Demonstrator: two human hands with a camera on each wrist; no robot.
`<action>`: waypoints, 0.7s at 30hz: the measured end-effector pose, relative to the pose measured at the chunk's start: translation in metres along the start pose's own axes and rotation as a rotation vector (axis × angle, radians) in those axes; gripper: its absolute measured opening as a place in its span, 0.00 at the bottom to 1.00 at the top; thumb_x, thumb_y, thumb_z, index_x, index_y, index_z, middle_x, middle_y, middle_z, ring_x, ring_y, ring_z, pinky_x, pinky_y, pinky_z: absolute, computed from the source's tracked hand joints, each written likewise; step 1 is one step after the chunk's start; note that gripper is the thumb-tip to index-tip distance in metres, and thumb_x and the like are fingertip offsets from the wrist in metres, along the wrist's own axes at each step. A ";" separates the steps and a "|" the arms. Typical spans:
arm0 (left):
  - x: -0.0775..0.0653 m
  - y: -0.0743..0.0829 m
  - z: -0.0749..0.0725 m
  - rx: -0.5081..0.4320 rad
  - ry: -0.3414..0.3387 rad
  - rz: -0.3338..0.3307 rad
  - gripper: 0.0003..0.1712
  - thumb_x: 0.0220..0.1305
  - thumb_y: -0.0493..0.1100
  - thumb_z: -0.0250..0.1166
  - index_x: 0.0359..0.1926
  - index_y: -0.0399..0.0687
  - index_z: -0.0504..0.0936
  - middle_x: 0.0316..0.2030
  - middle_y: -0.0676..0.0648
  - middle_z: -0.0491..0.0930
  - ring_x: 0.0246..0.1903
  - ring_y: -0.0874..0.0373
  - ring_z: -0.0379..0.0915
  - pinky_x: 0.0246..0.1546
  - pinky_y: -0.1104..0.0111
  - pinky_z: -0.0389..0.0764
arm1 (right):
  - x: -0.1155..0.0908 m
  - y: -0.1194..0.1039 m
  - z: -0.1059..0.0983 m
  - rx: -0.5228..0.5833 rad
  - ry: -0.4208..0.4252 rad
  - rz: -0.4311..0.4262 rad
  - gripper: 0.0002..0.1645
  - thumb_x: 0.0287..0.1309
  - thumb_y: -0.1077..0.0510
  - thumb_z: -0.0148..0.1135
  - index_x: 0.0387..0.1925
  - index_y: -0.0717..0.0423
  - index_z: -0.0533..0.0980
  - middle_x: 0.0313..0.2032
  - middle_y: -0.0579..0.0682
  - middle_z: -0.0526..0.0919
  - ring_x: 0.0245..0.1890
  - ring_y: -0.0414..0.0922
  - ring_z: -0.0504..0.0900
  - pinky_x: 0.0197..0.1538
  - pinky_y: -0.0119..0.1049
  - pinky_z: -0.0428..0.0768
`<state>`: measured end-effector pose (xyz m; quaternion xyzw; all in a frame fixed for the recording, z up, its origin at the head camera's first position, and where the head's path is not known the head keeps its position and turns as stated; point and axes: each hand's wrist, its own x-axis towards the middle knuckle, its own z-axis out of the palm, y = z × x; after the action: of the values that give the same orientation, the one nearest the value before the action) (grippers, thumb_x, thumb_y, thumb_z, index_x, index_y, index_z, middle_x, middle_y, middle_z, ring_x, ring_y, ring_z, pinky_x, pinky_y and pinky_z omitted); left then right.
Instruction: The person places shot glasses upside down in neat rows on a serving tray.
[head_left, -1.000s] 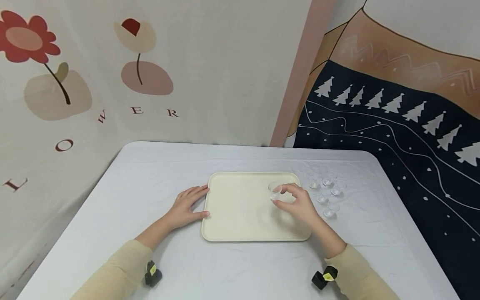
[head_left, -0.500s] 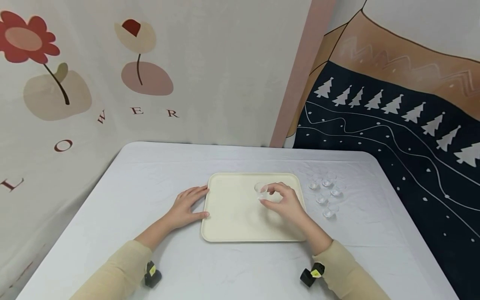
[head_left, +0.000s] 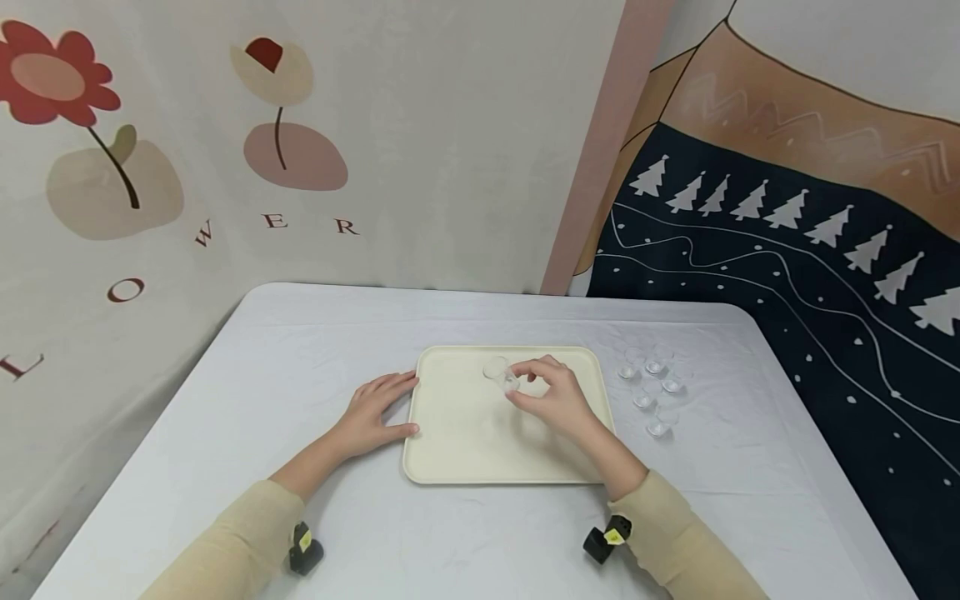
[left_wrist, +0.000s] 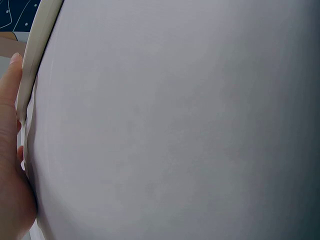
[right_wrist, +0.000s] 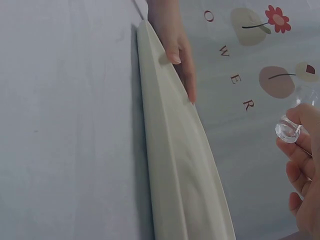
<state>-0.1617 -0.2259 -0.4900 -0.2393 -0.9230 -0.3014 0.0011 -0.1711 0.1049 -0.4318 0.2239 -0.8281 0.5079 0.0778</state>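
Note:
A small clear plastic cup [head_left: 500, 372] is pinched between thumb and fingers of my right hand [head_left: 551, 397], above the upper middle of the cream tray [head_left: 457, 450]. It tilts, its mouth toward the left and its base toward the hand; the base of the cup [right_wrist: 288, 131] shows in the right wrist view. At the tray's left edge my left hand [head_left: 372, 419] rests with fingers and thumb extended, touching the rim. The left wrist view catches only part of the left hand [left_wrist: 12, 150] against the tray's side [left_wrist: 36, 50].
Several more clear cups [head_left: 657, 427] stand in a loose group on the white tablecloth [head_left: 720, 450], right of the tray. Behind the table hang a pale flower-print curtain [head_left: 450, 167] and a dark cloth with white trees [head_left: 750, 258].
My right hand has moved left over the tray with the cup, which has gone from upright to tilted. The left hand, the tray and the grouped cups have stayed put.

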 end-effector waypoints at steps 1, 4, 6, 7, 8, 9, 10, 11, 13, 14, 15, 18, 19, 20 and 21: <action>0.000 0.000 0.000 0.001 0.001 0.001 0.46 0.54 0.59 0.70 0.69 0.44 0.65 0.70 0.43 0.60 0.68 0.42 0.50 0.64 0.41 0.44 | 0.001 -0.001 0.000 0.001 -0.001 -0.014 0.15 0.47 0.63 0.74 0.40 0.54 0.84 0.34 0.44 0.82 0.36 0.46 0.74 0.36 0.46 0.72; 0.000 0.000 0.000 0.006 0.010 0.007 0.46 0.54 0.59 0.70 0.69 0.44 0.65 0.69 0.43 0.60 0.67 0.41 0.50 0.63 0.40 0.45 | 0.005 -0.002 0.002 0.020 -0.010 -0.064 0.16 0.47 0.64 0.74 0.41 0.54 0.84 0.36 0.43 0.84 0.37 0.50 0.74 0.37 0.45 0.73; 0.000 0.000 0.000 0.008 0.015 0.010 0.46 0.54 0.58 0.70 0.69 0.43 0.65 0.69 0.42 0.60 0.67 0.41 0.51 0.63 0.40 0.46 | 0.007 -0.003 0.004 0.040 -0.017 -0.089 0.15 0.47 0.65 0.74 0.41 0.55 0.84 0.38 0.44 0.84 0.37 0.53 0.75 0.39 0.48 0.74; 0.000 0.000 0.000 0.006 0.016 0.012 0.46 0.54 0.58 0.70 0.69 0.43 0.65 0.69 0.42 0.61 0.67 0.41 0.51 0.63 0.40 0.46 | 0.008 -0.003 0.004 0.050 -0.021 -0.095 0.15 0.48 0.65 0.74 0.41 0.56 0.84 0.38 0.45 0.84 0.37 0.54 0.75 0.40 0.50 0.74; 0.000 0.000 0.000 0.006 0.016 0.011 0.46 0.54 0.58 0.70 0.69 0.43 0.65 0.69 0.42 0.60 0.67 0.41 0.51 0.62 0.40 0.46 | 0.008 -0.003 0.005 0.057 -0.023 -0.098 0.15 0.48 0.65 0.73 0.41 0.56 0.84 0.39 0.47 0.84 0.37 0.55 0.75 0.40 0.50 0.74; 0.000 0.001 0.000 0.006 0.015 0.010 0.46 0.54 0.58 0.70 0.69 0.43 0.65 0.69 0.42 0.60 0.67 0.41 0.51 0.63 0.40 0.46 | 0.009 -0.003 0.007 0.064 -0.025 -0.098 0.15 0.49 0.65 0.73 0.42 0.57 0.84 0.39 0.47 0.84 0.38 0.56 0.75 0.41 0.51 0.73; 0.000 0.001 0.000 0.005 0.012 0.007 0.46 0.54 0.58 0.70 0.69 0.43 0.65 0.69 0.42 0.60 0.67 0.41 0.51 0.63 0.40 0.46 | 0.010 -0.004 0.008 0.069 -0.027 -0.098 0.15 0.50 0.65 0.73 0.42 0.58 0.84 0.39 0.48 0.84 0.38 0.56 0.74 0.41 0.50 0.73; 0.000 0.001 0.000 0.008 0.011 0.006 0.46 0.54 0.58 0.70 0.69 0.43 0.65 0.69 0.42 0.60 0.67 0.41 0.50 0.63 0.40 0.46 | 0.011 -0.004 0.009 0.072 -0.030 -0.098 0.15 0.50 0.65 0.72 0.43 0.58 0.84 0.40 0.49 0.84 0.38 0.57 0.74 0.41 0.50 0.74; 0.000 0.002 0.000 0.005 0.005 -0.003 0.46 0.54 0.58 0.70 0.69 0.43 0.65 0.69 0.42 0.60 0.67 0.41 0.50 0.63 0.41 0.46 | 0.012 -0.005 0.012 0.079 -0.034 -0.093 0.16 0.51 0.64 0.72 0.44 0.59 0.83 0.41 0.49 0.83 0.38 0.57 0.74 0.41 0.48 0.74; 0.000 0.002 0.000 0.006 0.003 -0.006 0.46 0.54 0.58 0.70 0.69 0.43 0.65 0.69 0.43 0.60 0.68 0.41 0.50 0.63 0.41 0.45 | 0.013 -0.006 0.014 0.081 -0.036 -0.091 0.16 0.51 0.64 0.72 0.44 0.60 0.83 0.41 0.49 0.83 0.38 0.57 0.74 0.41 0.48 0.74; 0.000 0.002 0.000 0.007 0.002 -0.009 0.46 0.54 0.58 0.70 0.69 0.43 0.65 0.69 0.43 0.60 0.68 0.41 0.50 0.63 0.41 0.45 | 0.014 -0.006 0.015 0.083 -0.037 -0.089 0.16 0.51 0.64 0.72 0.44 0.59 0.83 0.41 0.49 0.83 0.39 0.58 0.73 0.41 0.48 0.74; 0.000 0.003 -0.001 0.003 -0.003 -0.016 0.46 0.54 0.58 0.70 0.69 0.44 0.65 0.69 0.43 0.60 0.68 0.42 0.50 0.64 0.42 0.45 | 0.016 -0.009 0.020 0.088 -0.037 -0.085 0.16 0.51 0.64 0.72 0.45 0.59 0.83 0.41 0.48 0.83 0.39 0.58 0.74 0.41 0.51 0.74; 0.000 0.003 -0.001 0.005 -0.003 -0.014 0.46 0.54 0.58 0.70 0.69 0.44 0.65 0.69 0.43 0.60 0.68 0.42 0.50 0.64 0.42 0.45 | 0.017 -0.010 0.021 0.089 -0.036 -0.084 0.17 0.51 0.64 0.72 0.45 0.59 0.83 0.41 0.48 0.83 0.39 0.58 0.74 0.40 0.52 0.74; 0.000 0.003 -0.001 0.007 -0.003 -0.012 0.46 0.54 0.59 0.70 0.69 0.44 0.65 0.69 0.43 0.60 0.68 0.42 0.50 0.64 0.41 0.45 | 0.018 -0.011 0.023 0.090 -0.035 -0.083 0.17 0.51 0.65 0.72 0.45 0.60 0.83 0.41 0.48 0.83 0.39 0.58 0.74 0.39 0.53 0.74; 0.000 0.003 -0.001 0.008 -0.004 -0.011 0.46 0.54 0.59 0.70 0.69 0.43 0.65 0.69 0.43 0.60 0.68 0.42 0.50 0.64 0.41 0.45 | 0.018 -0.011 0.025 0.088 -0.034 -0.082 0.17 0.51 0.65 0.72 0.45 0.60 0.83 0.42 0.48 0.82 0.39 0.58 0.74 0.39 0.54 0.74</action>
<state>-0.1608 -0.2242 -0.4879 -0.2348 -0.9255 -0.2973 -0.0015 -0.1798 0.0736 -0.4276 0.2694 -0.7962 0.5365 0.0745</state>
